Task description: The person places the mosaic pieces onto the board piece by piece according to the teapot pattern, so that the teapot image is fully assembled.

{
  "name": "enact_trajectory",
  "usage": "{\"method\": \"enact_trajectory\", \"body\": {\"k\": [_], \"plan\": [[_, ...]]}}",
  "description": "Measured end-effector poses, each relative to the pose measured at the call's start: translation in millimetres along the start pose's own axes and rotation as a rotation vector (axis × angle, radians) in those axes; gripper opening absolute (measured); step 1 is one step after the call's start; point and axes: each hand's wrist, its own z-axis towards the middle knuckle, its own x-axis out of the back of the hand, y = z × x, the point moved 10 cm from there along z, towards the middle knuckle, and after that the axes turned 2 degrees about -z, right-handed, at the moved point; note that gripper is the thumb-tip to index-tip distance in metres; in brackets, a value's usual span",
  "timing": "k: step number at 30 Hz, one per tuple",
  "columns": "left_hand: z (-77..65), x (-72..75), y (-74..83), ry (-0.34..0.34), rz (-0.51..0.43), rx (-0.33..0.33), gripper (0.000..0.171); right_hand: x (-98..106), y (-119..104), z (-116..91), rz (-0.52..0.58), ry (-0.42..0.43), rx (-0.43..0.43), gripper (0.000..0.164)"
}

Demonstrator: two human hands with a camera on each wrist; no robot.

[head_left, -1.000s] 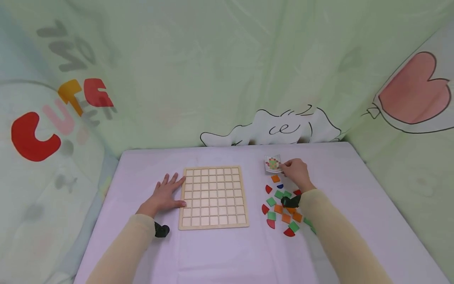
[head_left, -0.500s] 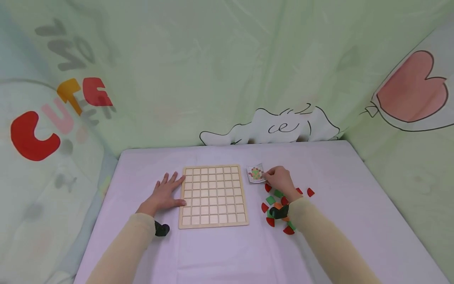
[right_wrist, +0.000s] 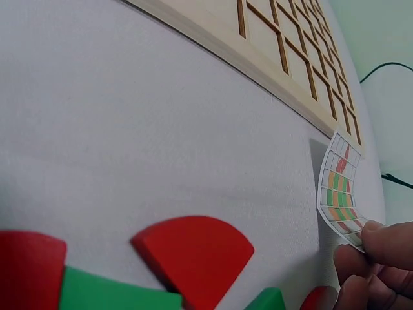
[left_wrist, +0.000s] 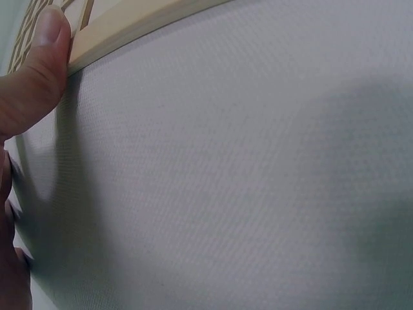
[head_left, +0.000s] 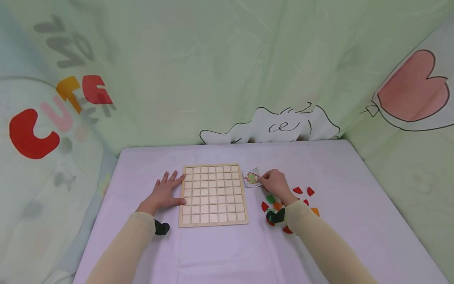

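A square wooden grid board [head_left: 213,195] lies on the table. My left hand [head_left: 164,196] is spread at its left side, with thumb and forefinger touching the frame; the left wrist view shows the thumb [left_wrist: 48,32] on the board's edge. Between thumb and fingers, my right hand [head_left: 276,183] pinches a pattern card [head_left: 251,178] close by the board's upper right edge. The card bends slightly and bears a grid printed in red, green and orange, seen also as the card [right_wrist: 337,190] in the right wrist view.
Loose red, green and orange pieces lie under and around my right wrist, including a red quarter-round piece [head_left: 310,191] and an orange square [head_left: 315,212]. My forearm hides part of the pile. Printed cloth [head_left: 213,71] hangs behind the table.
My right hand has carried the card leftward and slightly nearer me, from above the pieces to beside the board. The left hand and the board have stayed put.
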Motion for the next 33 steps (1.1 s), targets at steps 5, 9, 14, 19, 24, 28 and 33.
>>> {"method": "enact_trajectory", "body": {"k": [5,9,14,19,24,28,33], "plan": [[1.1,0.1,0.6,0.000,-0.001,0.000,0.103,1.0,-1.5,-2.4,-0.007,0.000,-0.003,0.032],[1.4,0.4,2.1,-0.002,-0.003,-0.008,0.103,2.3,-2.9,-4.6,-0.015,0.008,-0.006,0.032],[1.1,0.3,3.7,-0.005,-0.005,-0.013,0.103,2.5,-2.9,-6.0,-0.023,0.004,-0.010,0.033],[0.9,0.2,4.1,-0.004,-0.003,-0.013,0.103,3.9,-3.9,-7.5,-0.016,-0.003,0.003,0.033],[1.5,-1.0,2.6,-0.008,0.004,-0.007,0.103,9.3,-3.5,-8.9,-0.017,-0.005,0.013,0.035],[0.7,-1.5,1.7,-0.012,-0.003,0.000,0.103,19.5,-2.2,-10.7,-0.031,-0.003,0.019,0.038],[-0.8,-0.2,0.9,-0.010,-0.006,0.008,0.101,37.2,5.7,-12.6,-0.039,-0.021,0.050,0.041]]}}
